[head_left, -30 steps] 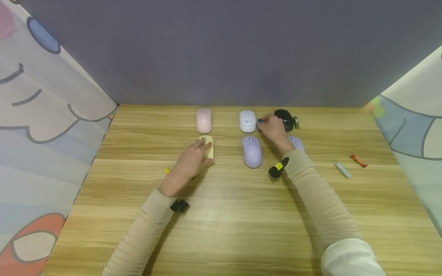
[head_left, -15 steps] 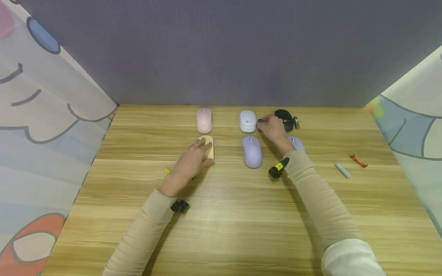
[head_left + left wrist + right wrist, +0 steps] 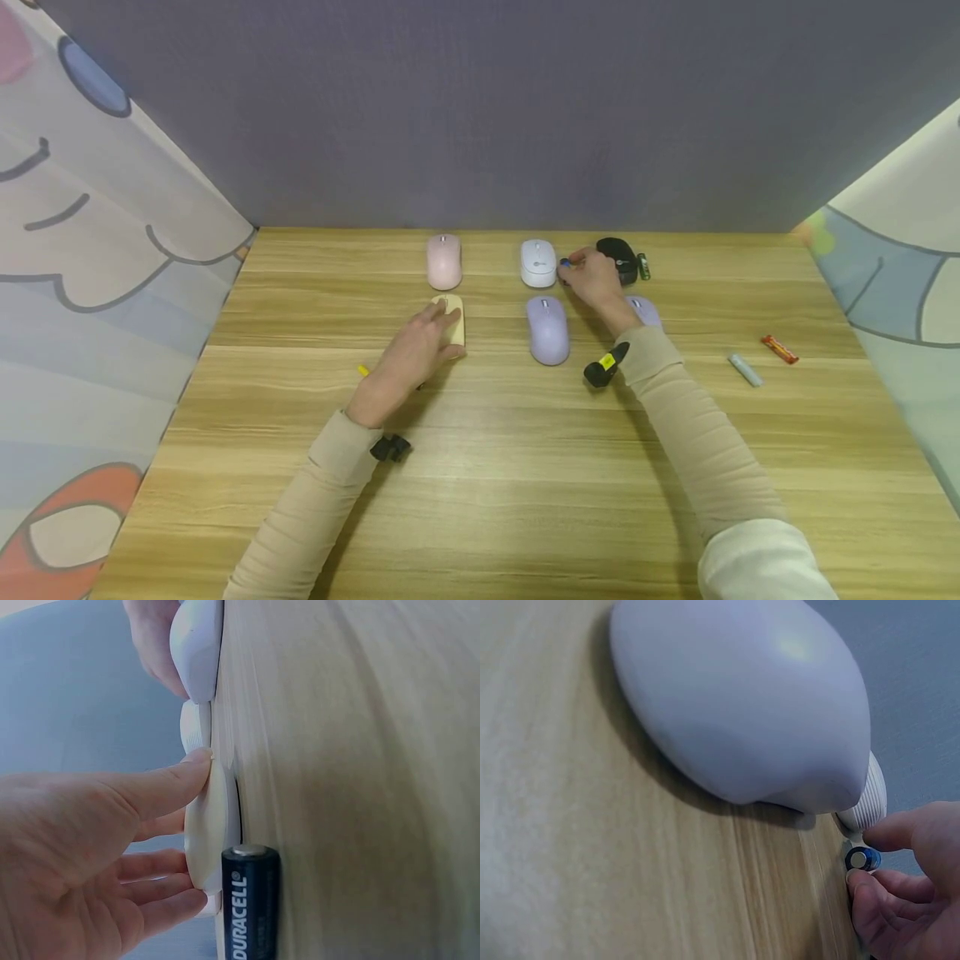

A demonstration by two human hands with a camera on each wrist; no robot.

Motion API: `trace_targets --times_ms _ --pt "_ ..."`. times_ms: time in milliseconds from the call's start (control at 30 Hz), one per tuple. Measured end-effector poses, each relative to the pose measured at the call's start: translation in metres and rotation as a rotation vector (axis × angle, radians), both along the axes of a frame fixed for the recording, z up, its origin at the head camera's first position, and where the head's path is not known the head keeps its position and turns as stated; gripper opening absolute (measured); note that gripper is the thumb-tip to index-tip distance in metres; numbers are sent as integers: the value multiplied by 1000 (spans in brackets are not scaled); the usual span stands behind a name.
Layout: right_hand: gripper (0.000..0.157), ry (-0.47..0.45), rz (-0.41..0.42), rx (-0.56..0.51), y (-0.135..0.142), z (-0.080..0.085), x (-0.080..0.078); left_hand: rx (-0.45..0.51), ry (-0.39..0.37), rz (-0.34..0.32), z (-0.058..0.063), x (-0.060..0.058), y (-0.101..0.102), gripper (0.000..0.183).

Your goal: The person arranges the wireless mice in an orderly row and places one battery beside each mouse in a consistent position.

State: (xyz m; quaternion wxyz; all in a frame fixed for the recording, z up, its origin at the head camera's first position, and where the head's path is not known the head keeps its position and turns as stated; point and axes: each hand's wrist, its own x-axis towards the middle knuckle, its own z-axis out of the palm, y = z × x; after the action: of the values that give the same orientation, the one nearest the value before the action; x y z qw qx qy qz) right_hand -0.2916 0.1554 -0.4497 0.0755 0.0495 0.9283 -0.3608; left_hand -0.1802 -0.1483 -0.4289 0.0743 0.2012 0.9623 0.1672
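Observation:
In the head view my left hand (image 3: 408,354) holds a pale yellow computer mouse (image 3: 456,329) on the table, thumb on one side and fingers on the other, as the left wrist view also shows. My right hand (image 3: 597,279) pinches a blue battery (image 3: 861,859) between thumb and fingers, low over the tabletop. A white mouse (image 3: 538,265) stands just left of that hand, and a black mouse (image 3: 618,260) is partly hidden behind it. A Duracell battery (image 3: 251,900) lies near my left hand in the left wrist view.
A pink mouse (image 3: 444,262) sits behind the yellow one. One lilac mouse (image 3: 548,332) lies in the middle; another (image 3: 643,311) is half covered by my right wrist. A dark green battery (image 3: 643,267), a grey battery (image 3: 745,370) and a red battery (image 3: 780,349) lie to the right.

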Motion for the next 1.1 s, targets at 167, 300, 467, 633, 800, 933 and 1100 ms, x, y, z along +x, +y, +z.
trace_targets --times_ms 167,300,467,633,800,933,1100 --pt "48 0 8 -6 1 1 2 -5 4 -3 -1 0 0 67" --pt "48 4 30 -21 2 5 6 -4 13 -9 -2 -1 0 67" --pt "47 47 36 -11 6 12 15 4 23 -21 -2 -2 -1 67" --pt "47 110 78 -3 12 18 25 -6 24 -25 -3 -5 -3 66" --pt "44 168 143 6 17 20 35 -27 33 -45 -3 -8 -4 66" --pt "41 212 186 20 20 21 41 -42 34 -52 -1 -11 -5 67" --pt "41 245 224 50 23 25 50 -42 20 -46 0 -13 -8 67"
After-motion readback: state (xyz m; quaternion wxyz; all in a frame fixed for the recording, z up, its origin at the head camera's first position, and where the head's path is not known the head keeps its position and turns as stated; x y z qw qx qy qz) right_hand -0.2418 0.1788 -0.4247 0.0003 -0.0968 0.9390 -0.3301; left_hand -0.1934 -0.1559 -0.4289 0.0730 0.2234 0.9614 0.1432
